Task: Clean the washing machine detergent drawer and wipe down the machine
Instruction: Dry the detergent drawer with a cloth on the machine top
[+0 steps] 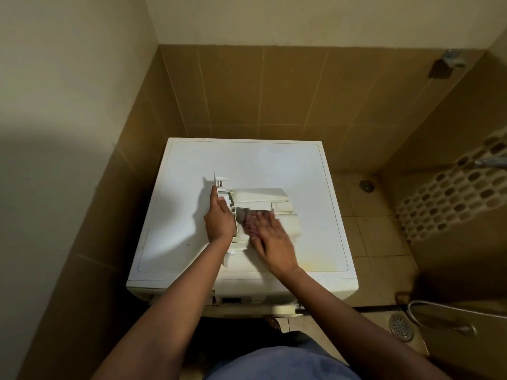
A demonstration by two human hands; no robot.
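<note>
I see blue clothing (277,363) at the bottom edge, both bare forearms reaching forward over the washing machine (274,165). The machine stands in a tiled corner, white top facing up, front control strip just visible under the arms.

Left hand (219,219) is closed around the left end of the detergent drawer (263,197), fingers wrapped on its front panel, which stands upright on edge. The drawer lies on the machine top, roughly centre, body running to the right.

Right hand (270,237) is flat, fingers spread and pressed down on a pinkish-grey cloth (248,219). The cloth sits against the near side of the drawer, partly inside it as far as I can tell. Hand is motion-blurred, so exact finger contact is unclear.

Right of the machine: tan floor tiles, a round floor drain (401,328) near, a hose (439,308) looping beside it, a second small drain (367,185) farther back. Mosaic tile band (450,193) on the right wall with a metal tap (491,161) poking in. Behind the machine brown wall tiles, cream paint above. A metal bracket (450,61) is fixed high in the right corner.
</note>
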